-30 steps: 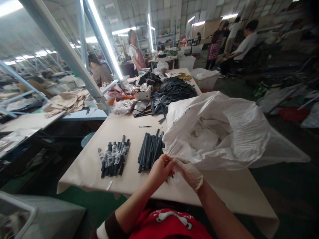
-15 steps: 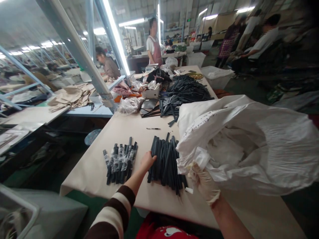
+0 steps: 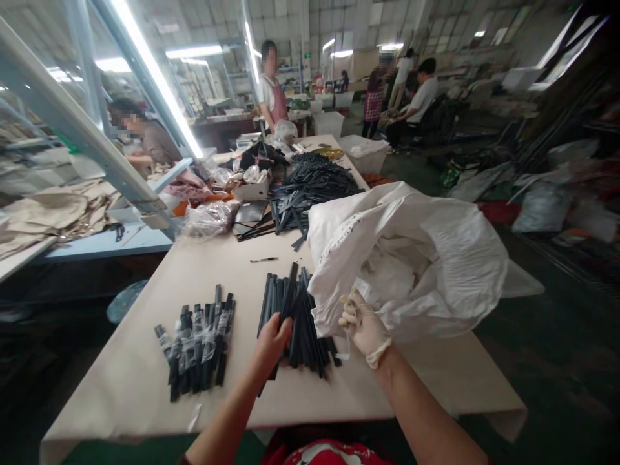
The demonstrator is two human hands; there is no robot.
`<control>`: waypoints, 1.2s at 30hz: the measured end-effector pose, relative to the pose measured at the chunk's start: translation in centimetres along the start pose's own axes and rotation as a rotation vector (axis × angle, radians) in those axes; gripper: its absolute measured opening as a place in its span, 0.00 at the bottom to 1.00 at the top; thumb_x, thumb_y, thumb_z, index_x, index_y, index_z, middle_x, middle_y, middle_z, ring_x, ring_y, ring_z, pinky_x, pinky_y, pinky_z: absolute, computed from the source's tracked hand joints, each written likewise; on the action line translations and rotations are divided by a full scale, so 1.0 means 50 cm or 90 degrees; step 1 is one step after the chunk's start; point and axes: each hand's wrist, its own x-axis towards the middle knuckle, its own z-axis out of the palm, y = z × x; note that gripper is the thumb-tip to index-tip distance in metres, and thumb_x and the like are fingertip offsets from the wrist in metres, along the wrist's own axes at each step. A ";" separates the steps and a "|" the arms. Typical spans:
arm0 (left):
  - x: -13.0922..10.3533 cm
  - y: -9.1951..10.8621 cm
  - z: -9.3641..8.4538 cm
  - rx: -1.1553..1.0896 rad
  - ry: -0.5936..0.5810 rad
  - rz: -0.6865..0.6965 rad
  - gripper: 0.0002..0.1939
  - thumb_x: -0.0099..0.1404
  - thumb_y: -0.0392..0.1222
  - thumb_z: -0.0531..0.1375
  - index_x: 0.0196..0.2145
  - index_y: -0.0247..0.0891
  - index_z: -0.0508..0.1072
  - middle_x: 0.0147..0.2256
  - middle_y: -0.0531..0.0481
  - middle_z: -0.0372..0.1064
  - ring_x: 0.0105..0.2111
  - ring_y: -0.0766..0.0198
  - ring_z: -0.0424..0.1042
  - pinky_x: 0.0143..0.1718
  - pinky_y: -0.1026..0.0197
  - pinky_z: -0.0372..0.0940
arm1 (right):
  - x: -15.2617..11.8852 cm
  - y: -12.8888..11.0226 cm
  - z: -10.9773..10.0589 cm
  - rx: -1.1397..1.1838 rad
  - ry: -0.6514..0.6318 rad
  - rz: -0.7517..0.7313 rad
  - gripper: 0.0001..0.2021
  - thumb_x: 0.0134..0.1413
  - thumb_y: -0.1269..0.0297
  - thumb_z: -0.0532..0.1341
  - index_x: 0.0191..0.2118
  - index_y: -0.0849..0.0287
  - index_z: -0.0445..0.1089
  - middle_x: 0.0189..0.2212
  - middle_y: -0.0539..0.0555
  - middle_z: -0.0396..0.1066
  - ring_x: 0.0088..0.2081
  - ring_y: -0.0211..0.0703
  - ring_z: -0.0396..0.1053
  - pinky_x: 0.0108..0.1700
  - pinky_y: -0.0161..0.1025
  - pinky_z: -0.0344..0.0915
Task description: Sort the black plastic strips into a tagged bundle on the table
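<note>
My bare left hand [image 3: 274, 341] is closed around dark, flat strips [image 3: 290, 294] at the left side of a loose pile, their upper ends tilted up past the thumb. The rest of the pile of dark strips [image 3: 305, 342] lies between my hands. My right hand [image 3: 362, 323], in a pale thin glove, has its fingers pinched together in front of a large white woven sack [image 3: 334, 258]. A thin white strip [image 3: 343, 352] hangs below those fingers. On the left lie several bundles of dark strips [image 3: 196, 349] wrapped in clear plastic.
A pen [image 3: 264, 259] lies on the cloth-covered table [image 3: 140, 290]. Farther back are a big heap of dark strips [image 3: 314, 184], a clear plastic bag [image 3: 208, 219] and a small box [image 3: 252, 189]. A slanted metal post [image 3: 111, 148] rises at left. Several people work beyond.
My left hand has gathered strips from the pile's left side and tilted them up. My right hand stays pinched by the sack. The view has swung to the right.
</note>
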 end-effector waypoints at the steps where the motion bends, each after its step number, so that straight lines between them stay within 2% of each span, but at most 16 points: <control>1: -0.037 0.027 0.002 -0.077 -0.029 0.025 0.12 0.61 0.50 0.47 0.28 0.38 0.60 0.17 0.58 0.58 0.16 0.71 0.60 0.18 0.68 0.55 | -0.006 -0.004 0.000 0.002 -0.001 -0.009 0.15 0.38 0.55 0.66 0.22 0.59 0.62 0.12 0.40 0.51 0.13 0.25 0.42 0.17 0.29 0.50; 4: -0.131 0.092 0.008 -0.251 -0.071 0.047 0.12 0.57 0.51 0.51 0.30 0.39 0.58 0.14 0.63 0.52 0.12 0.74 0.51 0.13 0.70 0.48 | -0.029 -0.017 0.002 -0.017 0.010 -0.050 0.15 0.38 0.54 0.66 0.22 0.59 0.63 0.12 0.40 0.51 0.13 0.25 0.42 0.15 0.29 0.48; 8: -0.192 0.135 0.022 -0.279 -0.058 0.034 0.11 0.55 0.49 0.54 0.28 0.39 0.57 0.14 0.63 0.53 0.11 0.75 0.49 0.12 0.71 0.46 | -0.072 -0.031 0.003 -0.128 0.047 -0.130 0.17 0.38 0.50 0.65 0.21 0.60 0.66 0.14 0.44 0.58 0.15 0.28 0.51 0.17 0.31 0.52; 11: -0.204 0.147 0.042 -0.240 -0.032 0.028 0.10 0.56 0.48 0.54 0.29 0.40 0.58 0.15 0.62 0.55 0.12 0.74 0.51 0.12 0.71 0.48 | -0.103 -0.038 -0.003 -0.200 0.046 -0.186 0.18 0.35 0.49 0.66 0.22 0.62 0.69 0.18 0.48 0.64 0.20 0.33 0.59 0.22 0.33 0.57; 14: -0.212 0.157 0.062 -0.169 -0.018 0.018 0.09 0.56 0.48 0.53 0.28 0.40 0.59 0.16 0.61 0.55 0.12 0.73 0.53 0.13 0.70 0.48 | -0.129 -0.039 -0.016 -0.247 0.006 -0.199 0.17 0.35 0.51 0.66 0.23 0.63 0.70 0.18 0.49 0.64 0.21 0.34 0.59 0.22 0.34 0.57; 17: -0.219 0.173 0.079 -0.096 0.039 0.051 0.10 0.56 0.48 0.54 0.27 0.40 0.59 0.17 0.59 0.58 0.16 0.72 0.57 0.17 0.69 0.52 | -0.154 -0.028 -0.030 -0.280 -0.052 -0.169 0.16 0.34 0.53 0.67 0.24 0.63 0.70 0.18 0.48 0.65 0.21 0.33 0.60 0.23 0.34 0.58; 19: -0.223 0.183 0.090 -0.063 0.093 0.084 0.10 0.56 0.48 0.54 0.26 0.39 0.60 0.20 0.57 0.61 0.20 0.70 0.62 0.22 0.68 0.54 | -0.167 -0.017 -0.038 -0.276 -0.115 -0.117 0.16 0.35 0.54 0.67 0.23 0.63 0.69 0.18 0.48 0.66 0.21 0.34 0.60 0.24 0.33 0.59; 21: -0.228 0.187 0.100 -0.080 0.090 0.093 0.11 0.58 0.49 0.53 0.28 0.39 0.60 0.21 0.55 0.63 0.22 0.69 0.64 0.23 0.68 0.55 | -0.174 -0.013 -0.049 -0.258 -0.144 -0.065 0.16 0.34 0.53 0.67 0.23 0.63 0.68 0.18 0.48 0.65 0.20 0.33 0.60 0.23 0.33 0.59; 23: -0.233 0.185 0.109 -0.143 0.014 0.085 0.11 0.59 0.49 0.50 0.32 0.38 0.61 0.21 0.55 0.64 0.19 0.69 0.63 0.21 0.68 0.56 | -0.175 -0.014 -0.061 -0.237 -0.104 -0.071 0.17 0.32 0.53 0.68 0.23 0.62 0.68 0.18 0.48 0.66 0.20 0.33 0.61 0.23 0.32 0.59; 25: -0.237 0.181 0.115 -0.209 -0.044 0.077 0.12 0.59 0.48 0.49 0.36 0.37 0.60 0.20 0.57 0.62 0.16 0.71 0.59 0.18 0.68 0.55 | -0.176 -0.015 -0.071 -0.244 -0.054 -0.116 0.18 0.31 0.52 0.68 0.24 0.62 0.69 0.19 0.47 0.67 0.21 0.33 0.61 0.23 0.32 0.59; 26: -0.238 0.179 0.115 -0.238 -0.037 0.075 0.14 0.59 0.48 0.49 0.38 0.36 0.60 0.19 0.58 0.61 0.15 0.72 0.58 0.17 0.69 0.53 | -0.178 -0.014 -0.073 -0.264 -0.056 -0.128 0.18 0.32 0.51 0.67 0.25 0.61 0.69 0.18 0.47 0.66 0.20 0.33 0.61 0.22 0.32 0.58; 28: -0.241 0.176 0.111 -0.279 0.016 0.059 0.16 0.58 0.50 0.50 0.40 0.36 0.60 0.17 0.60 0.58 0.14 0.73 0.54 0.15 0.70 0.50 | -0.185 -0.010 -0.074 -0.320 -0.129 -0.112 0.19 0.36 0.49 0.65 0.25 0.62 0.69 0.16 0.47 0.65 0.18 0.32 0.58 0.20 0.32 0.55; 30: -0.245 0.172 0.101 -0.282 0.051 0.029 0.17 0.57 0.52 0.52 0.38 0.36 0.62 0.16 0.61 0.55 0.13 0.73 0.52 0.13 0.70 0.48 | -0.192 -0.011 -0.069 -0.337 -0.211 -0.081 0.19 0.37 0.48 0.64 0.24 0.62 0.69 0.14 0.46 0.62 0.16 0.31 0.56 0.19 0.32 0.52; 31: -0.249 0.170 0.097 -0.269 0.051 0.014 0.17 0.55 0.53 0.53 0.35 0.36 0.63 0.15 0.61 0.54 0.13 0.74 0.52 0.13 0.70 0.47 | -0.194 -0.015 -0.065 -0.317 -0.221 -0.073 0.19 0.37 0.47 0.64 0.23 0.61 0.68 0.13 0.45 0.60 0.16 0.30 0.54 0.18 0.32 0.51; 33: -0.257 0.167 0.091 -0.231 0.037 -0.010 0.16 0.54 0.53 0.54 0.29 0.35 0.63 0.14 0.61 0.54 0.12 0.74 0.51 0.13 0.70 0.47 | -0.193 -0.024 -0.058 -0.253 -0.177 -0.082 0.20 0.38 0.45 0.62 0.21 0.60 0.67 0.10 0.43 0.55 0.14 0.29 0.50 0.17 0.32 0.49; 36: -0.265 0.167 0.091 -0.216 0.073 -0.024 0.16 0.53 0.53 0.55 0.26 0.36 0.63 0.13 0.61 0.53 0.12 0.74 0.51 0.13 0.70 0.46 | -0.189 -0.009 -0.050 -0.226 -0.115 -0.102 0.22 0.38 0.42 0.61 0.22 0.60 0.67 0.09 0.42 0.50 0.12 0.29 0.45 0.15 0.32 0.45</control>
